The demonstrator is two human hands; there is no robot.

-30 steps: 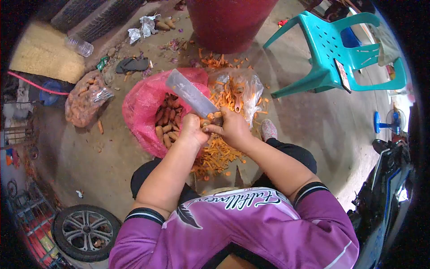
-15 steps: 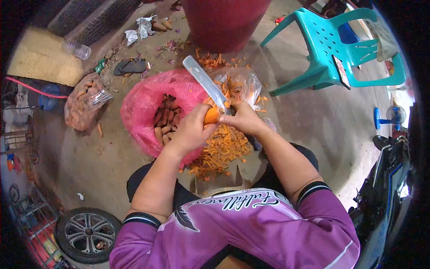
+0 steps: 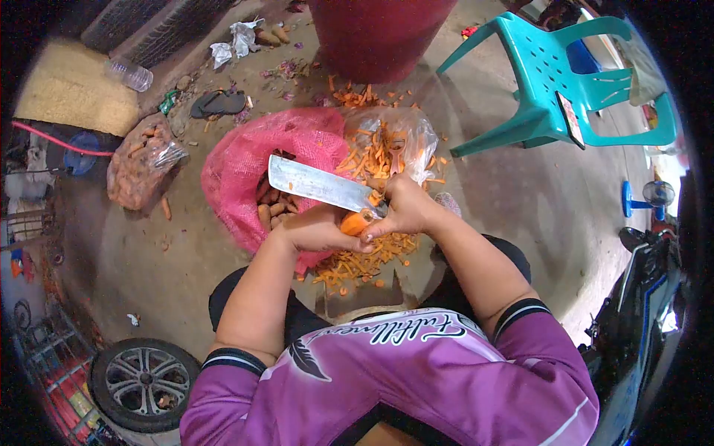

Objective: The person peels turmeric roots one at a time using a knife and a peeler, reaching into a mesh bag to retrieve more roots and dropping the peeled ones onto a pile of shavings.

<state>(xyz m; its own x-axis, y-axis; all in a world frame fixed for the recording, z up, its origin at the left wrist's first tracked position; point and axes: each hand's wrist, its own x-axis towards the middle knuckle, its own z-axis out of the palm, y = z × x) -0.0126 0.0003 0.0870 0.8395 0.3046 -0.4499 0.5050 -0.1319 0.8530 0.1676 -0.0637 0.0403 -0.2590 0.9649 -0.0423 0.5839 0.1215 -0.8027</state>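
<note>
Left hand [image 3: 321,230]: closed around a carrot [image 3: 355,221], orange end showing between the two hands. Right hand [image 3: 405,212]: clenched on the handle of a cleaver [image 3: 316,184]. Blade runs out leftward from the right hand, its heel at the carrot, flat side up. Beyond the left hand and under the blade: pink sack [image 3: 238,167] holding unpeeled carrots. Directly below both hands: pile of peels [image 3: 364,262]. Beyond the right hand: clear bag [image 3: 405,141] with more peels.
</note>
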